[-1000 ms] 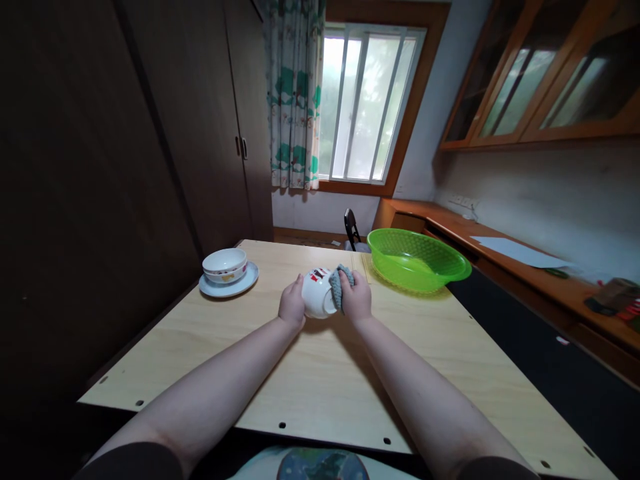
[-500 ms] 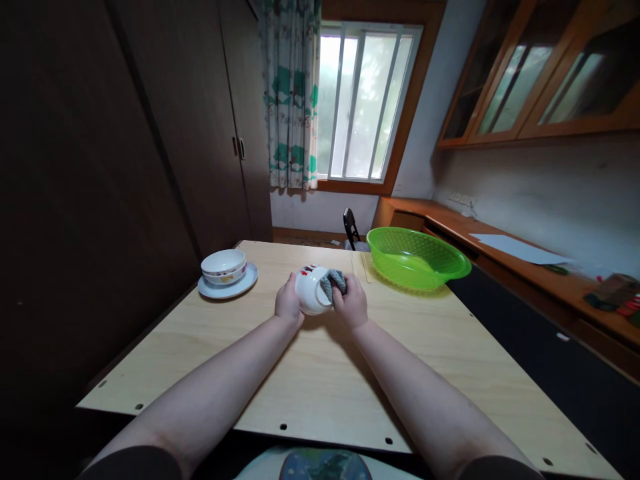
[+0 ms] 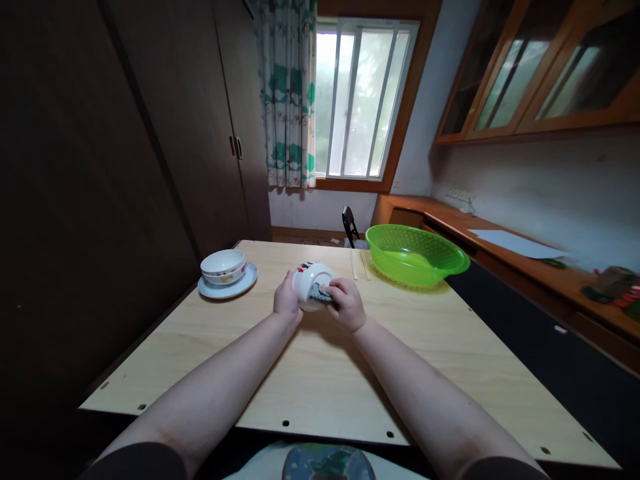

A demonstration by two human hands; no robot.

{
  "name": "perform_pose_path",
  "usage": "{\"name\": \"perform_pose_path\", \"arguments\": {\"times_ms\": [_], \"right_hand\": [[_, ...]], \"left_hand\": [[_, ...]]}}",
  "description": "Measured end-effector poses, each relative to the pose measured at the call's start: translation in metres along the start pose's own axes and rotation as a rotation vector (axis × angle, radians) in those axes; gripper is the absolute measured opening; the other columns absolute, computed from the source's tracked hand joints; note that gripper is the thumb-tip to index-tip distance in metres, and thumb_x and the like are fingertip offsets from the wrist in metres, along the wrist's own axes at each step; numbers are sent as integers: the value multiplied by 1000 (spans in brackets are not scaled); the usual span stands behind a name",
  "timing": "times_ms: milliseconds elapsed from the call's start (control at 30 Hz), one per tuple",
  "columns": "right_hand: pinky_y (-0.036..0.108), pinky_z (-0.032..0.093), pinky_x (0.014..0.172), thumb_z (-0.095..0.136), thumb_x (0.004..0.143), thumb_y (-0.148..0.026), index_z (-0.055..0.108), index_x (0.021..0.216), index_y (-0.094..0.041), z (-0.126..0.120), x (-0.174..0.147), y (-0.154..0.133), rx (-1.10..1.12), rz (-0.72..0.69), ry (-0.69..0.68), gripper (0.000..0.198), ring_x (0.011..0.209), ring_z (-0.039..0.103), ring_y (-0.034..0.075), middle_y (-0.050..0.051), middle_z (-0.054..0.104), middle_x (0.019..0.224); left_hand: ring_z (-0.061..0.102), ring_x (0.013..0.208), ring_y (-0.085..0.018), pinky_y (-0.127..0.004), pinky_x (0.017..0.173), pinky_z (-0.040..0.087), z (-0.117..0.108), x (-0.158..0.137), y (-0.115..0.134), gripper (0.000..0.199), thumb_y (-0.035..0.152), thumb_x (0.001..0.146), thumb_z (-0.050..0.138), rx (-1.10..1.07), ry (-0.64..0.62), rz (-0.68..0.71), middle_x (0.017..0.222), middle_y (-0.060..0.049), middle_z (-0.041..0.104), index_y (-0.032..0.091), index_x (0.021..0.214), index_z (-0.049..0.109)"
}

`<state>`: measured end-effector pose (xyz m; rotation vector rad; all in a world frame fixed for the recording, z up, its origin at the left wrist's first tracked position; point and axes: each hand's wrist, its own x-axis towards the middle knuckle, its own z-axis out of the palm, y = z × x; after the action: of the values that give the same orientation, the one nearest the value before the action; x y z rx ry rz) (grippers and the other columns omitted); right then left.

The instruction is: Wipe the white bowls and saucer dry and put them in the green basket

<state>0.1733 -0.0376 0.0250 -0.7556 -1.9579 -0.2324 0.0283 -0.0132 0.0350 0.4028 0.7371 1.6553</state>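
A white bowl (image 3: 303,285) with a red and black pattern is tipped on its side above the table, its underside turned to the right. My left hand (image 3: 287,298) grips it by the left side, fingers partly hidden behind it. In my right hand (image 3: 347,305) is a bunched grey-green cloth (image 3: 319,292), pressed against the bowl's base. Two stacked bowls (image 3: 223,265) sit on a pale plate (image 3: 245,285) at the table's left.
A green plastic basin (image 3: 417,257) stands at the table's far right. Thin chopsticks (image 3: 354,265) lie beside it. The wooden table (image 3: 320,373) has holes along its near edge. Behind it is a dark chair (image 3: 349,222); a dark wardrobe (image 3: 150,167) borders the left.
My right hand has moved the cloth slightly left and down across the bowl's base, uncovering the base's upper rim. My left hand keeps its hold.
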Motion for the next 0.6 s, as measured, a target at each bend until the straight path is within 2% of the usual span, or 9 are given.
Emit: {"name": "perform_pose_path", "arguments": {"times_ms": [133,300,433,500,600], "right_hand": [[33,43,70,55,75,-18,62,98,-21,-1,0,4,-1,6,5,24,80,52,20,6,57,86],[31,40,66,53,75,-18,57,82,-20,3,2,10,-31,233,33,9,71,49,19,3,52,72],[30,38,64,50,74,-17,52,76,-21,4,5,11,-39,367,117,4,70,47,18,2,50,71],[29,38,64,50,74,-16,52,77,-21,3,5,9,-31,381,130,6,70,47,18,2,51,71],[30,39,65,49,73,-14,54,82,-20,2,5,5,-24,328,105,12,72,49,19,3,53,73]], "left_hand": [[68,81,-22,-35,78,52,2,0,1,36,37,86,49,-64,-30,-54,87,-11,71,8,98,66],[68,86,-23,-35,82,51,1,4,-1,34,36,85,52,-60,-31,-29,88,-11,71,8,99,65],[68,86,-24,-36,82,51,-1,6,-6,36,39,83,54,-7,-44,-33,88,-12,71,8,99,65],[68,84,-23,-35,80,51,-1,4,-7,37,39,82,54,34,-39,-23,86,-12,71,8,98,65],[68,78,-22,-34,76,52,0,-1,-8,36,40,81,54,107,-40,5,81,-11,71,8,94,66]]}}
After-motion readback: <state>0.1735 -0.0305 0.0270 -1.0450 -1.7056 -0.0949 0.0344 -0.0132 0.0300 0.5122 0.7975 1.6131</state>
